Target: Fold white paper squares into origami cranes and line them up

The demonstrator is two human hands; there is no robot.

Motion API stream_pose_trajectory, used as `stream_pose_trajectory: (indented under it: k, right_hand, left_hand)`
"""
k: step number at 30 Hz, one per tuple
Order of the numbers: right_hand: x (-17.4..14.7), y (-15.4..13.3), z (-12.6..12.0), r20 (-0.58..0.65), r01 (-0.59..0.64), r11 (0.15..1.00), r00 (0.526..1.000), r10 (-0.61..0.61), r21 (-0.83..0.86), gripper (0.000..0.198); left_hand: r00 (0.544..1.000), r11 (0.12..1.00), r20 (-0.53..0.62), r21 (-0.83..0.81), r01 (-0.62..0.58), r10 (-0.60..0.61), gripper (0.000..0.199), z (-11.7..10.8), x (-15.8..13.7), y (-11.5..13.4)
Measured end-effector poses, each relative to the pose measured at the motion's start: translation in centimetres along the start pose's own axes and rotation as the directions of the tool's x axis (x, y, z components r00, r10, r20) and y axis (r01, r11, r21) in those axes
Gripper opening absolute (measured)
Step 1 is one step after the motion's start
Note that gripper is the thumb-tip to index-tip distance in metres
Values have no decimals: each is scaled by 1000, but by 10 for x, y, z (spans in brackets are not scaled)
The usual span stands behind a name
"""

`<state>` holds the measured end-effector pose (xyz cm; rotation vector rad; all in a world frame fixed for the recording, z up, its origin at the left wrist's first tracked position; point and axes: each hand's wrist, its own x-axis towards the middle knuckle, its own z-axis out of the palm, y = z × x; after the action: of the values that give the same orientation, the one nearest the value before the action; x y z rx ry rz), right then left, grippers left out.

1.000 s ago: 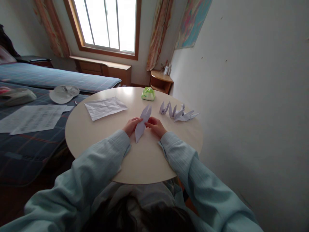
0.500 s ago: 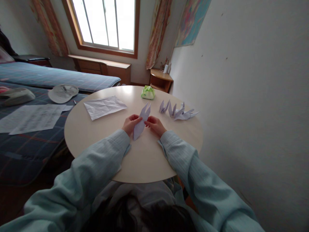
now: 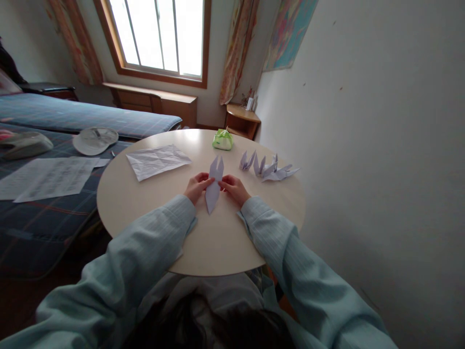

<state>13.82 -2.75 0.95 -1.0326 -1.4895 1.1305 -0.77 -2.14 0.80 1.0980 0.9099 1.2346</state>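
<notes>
A folded piece of white origami paper (image 3: pixel 213 193), long and pointed, is held over the middle of the round table (image 3: pixel 218 247). Its far end splits into two narrow points, and its near end tapers to one tip. My left hand (image 3: pixel 196 186) pinches its left edge, thumb on top. From the other side my right hand (image 3: pixel 235 188) grips the right edge near the middle, fingers partly behind the paper. Several folded paper cranes (image 3: pixel 276 170) stand in a row to the right of my hands.
A creased paper sheet (image 3: pixel 158 162) lies at the table's left. Toward the far edge sits a green tissue pack (image 3: pixel 223 139). To the left, a bed (image 3: pixel 54 228) bears printed sheets (image 3: pixel 54 177) and a white cap (image 3: pixel 95 140). A wall (image 3: pixel 363 160) runs along the right.
The folded paper has turned from a rightward slant to nearly upright, its near tip swinging right and its split end left. Both hands stay in about the same place.
</notes>
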Motion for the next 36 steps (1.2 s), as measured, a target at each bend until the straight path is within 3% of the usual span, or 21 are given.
stream_pose_trajectory:
  k: [15,23,26,36]
  right_hand:
    - [1,3,0,-13,-40,999,999,40,5,34]
    - [0,1,0,46,-6,1000,999,5,17,35]
    - [0,1,0,57,-3,1000,998,2,16,35]
    - [3,7,-2,17,1,1000,1000,-1,6,33]
  left_hand:
    - [1000,1000,14,29,3,-3,34,2,-3,3]
    - [981,940,107,286,-186,162,27,3,-1,-7]
    - [978,918,103,337,-207,182,24,2,-1,-7]
    - [979,940,115,280,-195,169,24,2,1,-7]
